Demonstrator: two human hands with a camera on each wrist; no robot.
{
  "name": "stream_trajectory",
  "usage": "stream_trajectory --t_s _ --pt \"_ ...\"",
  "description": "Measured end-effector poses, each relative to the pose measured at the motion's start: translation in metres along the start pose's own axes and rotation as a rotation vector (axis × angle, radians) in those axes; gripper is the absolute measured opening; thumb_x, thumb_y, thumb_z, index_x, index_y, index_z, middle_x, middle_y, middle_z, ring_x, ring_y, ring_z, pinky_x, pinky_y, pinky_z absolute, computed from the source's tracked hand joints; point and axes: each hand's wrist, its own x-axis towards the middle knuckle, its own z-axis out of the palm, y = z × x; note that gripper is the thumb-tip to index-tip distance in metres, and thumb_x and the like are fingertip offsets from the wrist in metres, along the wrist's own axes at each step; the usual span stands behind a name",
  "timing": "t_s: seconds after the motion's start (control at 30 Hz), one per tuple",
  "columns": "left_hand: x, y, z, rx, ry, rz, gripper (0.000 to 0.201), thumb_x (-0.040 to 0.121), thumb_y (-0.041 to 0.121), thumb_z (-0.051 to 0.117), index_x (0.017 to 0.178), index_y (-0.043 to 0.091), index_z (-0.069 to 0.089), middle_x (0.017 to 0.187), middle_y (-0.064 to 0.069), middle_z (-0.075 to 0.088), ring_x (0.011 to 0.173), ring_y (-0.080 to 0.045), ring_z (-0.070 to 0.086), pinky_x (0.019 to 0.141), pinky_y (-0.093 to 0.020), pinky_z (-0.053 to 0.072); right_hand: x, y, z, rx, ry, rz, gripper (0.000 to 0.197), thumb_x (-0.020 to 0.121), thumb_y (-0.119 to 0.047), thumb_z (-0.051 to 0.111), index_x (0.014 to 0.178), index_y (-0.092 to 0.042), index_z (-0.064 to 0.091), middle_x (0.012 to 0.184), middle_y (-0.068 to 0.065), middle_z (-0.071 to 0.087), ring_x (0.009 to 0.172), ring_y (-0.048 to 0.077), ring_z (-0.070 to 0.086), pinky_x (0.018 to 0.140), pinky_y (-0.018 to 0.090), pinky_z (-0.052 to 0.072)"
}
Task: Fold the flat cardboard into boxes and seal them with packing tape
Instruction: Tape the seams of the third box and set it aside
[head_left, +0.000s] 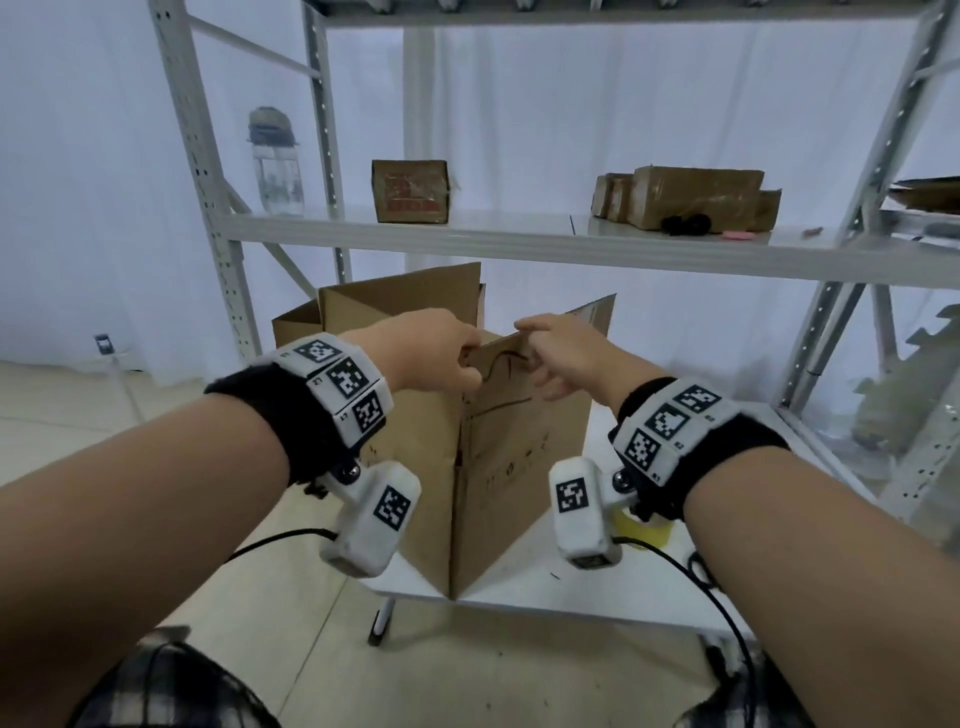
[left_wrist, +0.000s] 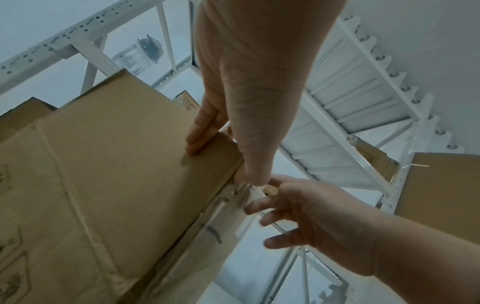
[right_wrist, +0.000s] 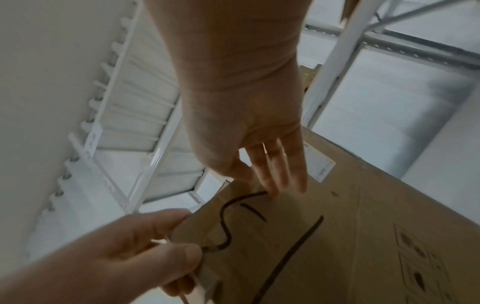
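both hands pinch the near top flap of a tall brown corrugated cardboard box (head_left: 519, 457) standing upright on a white table (head_left: 597, 577).

nearest, a yellow roll of packing tape (head_left: 644, 527) lies on the table just right of the box, partly hidden by the right wrist. at the box's near top corner the left hand (head_left: 431, 353) grips the flap edge, thumb in front and fingers (left_wrist: 200, 131) flat on the panel; the right hand (head_left: 558, 353) pinches the pen-marked flap beside it, fingers (right_wrist: 280, 170) straight on the outer face. the far flaps stand open. behind is a white metal shelf rack (head_left: 519, 239) with small brown boxes. the board looks light and stiff, likely bending cleanly only along its scored creases, so holding near the flap edge close to the crease seems best.
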Motion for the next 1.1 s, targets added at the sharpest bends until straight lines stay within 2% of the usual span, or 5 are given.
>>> stream_trajectory --t_s 0.23,0.37,0.67,0.83,1.1 --pt "-0.011 -0.03 -0.002 -0.028 -0.013 0.018 0.027 0.095 0.034 0.052 0.091 0.008 0.058 0.092 -0.012 0.056 0.067 -0.016 0.047 0.068 -0.032 0.041 0.011 0.007 -0.012 -0.921 0.122 -0.261 0.042 0.091 -0.012 0.057 0.129 -0.027 0.048 0.143 0.015 0.039 0.139 0.035 0.026 0.117 0.049 0.013" --pt "-0.015 -0.032 -0.003 0.102 -0.035 -0.023 0.032 0.094 0.04 0.05 0.094 0.009 0.061 0.101 -0.013 0.057 0.078 -0.02 0.055 0.069 -0.031 0.044 0.0 0.008 0.001 -0.776 0.117 -0.389 0.017 0.092 -0.003 0.047 0.098 -0.019 0.042 0.096 0.009 0.061 0.085 0.027 0.057 0.08 0.042 0.049" --pt "-0.022 -0.022 0.02 0.373 0.007 -0.068 0.062 0.089 0.068 0.039 0.099 0.013 0.066 0.095 -0.003 0.042 0.072 -0.014 0.047 0.069 -0.03 0.048 -0.026 0.028 0.012 -0.824 0.247 -0.455 0.003 0.093 -0.015 0.049 0.094 -0.016 0.051 0.083 0.001 0.062 0.077 0.026 0.056 0.058 0.031 0.029" --pt "-0.044 -0.033 0.033 0.459 0.168 0.075 0.066 0.087 0.072 0.034 0.092 0.014 0.066 0.09 0.001 0.042 0.078 -0.013 0.047 0.072 -0.028 0.051 -0.031 0.001 0.002 -0.587 0.09 -0.272 0.064 0.098 -0.061 0.025 0.087 -0.013 0.066 0.083 0.001 0.065 0.082 0.02 0.059 0.075 0.035 0.045" --pt "-0.071 -0.027 0.049 0.453 0.422 0.399 0.048 0.086 0.054 0.043 0.079 0.011 0.062 0.079 -0.003 0.048 0.067 -0.015 0.037 0.06 -0.028 0.038 -0.01 -0.014 0.008 -0.967 -0.421 0.128 0.039 0.097 -0.041 0.047 0.122 -0.017 0.064 0.127 0.003 0.06 0.113 0.024 0.055 0.104 0.043 0.041"
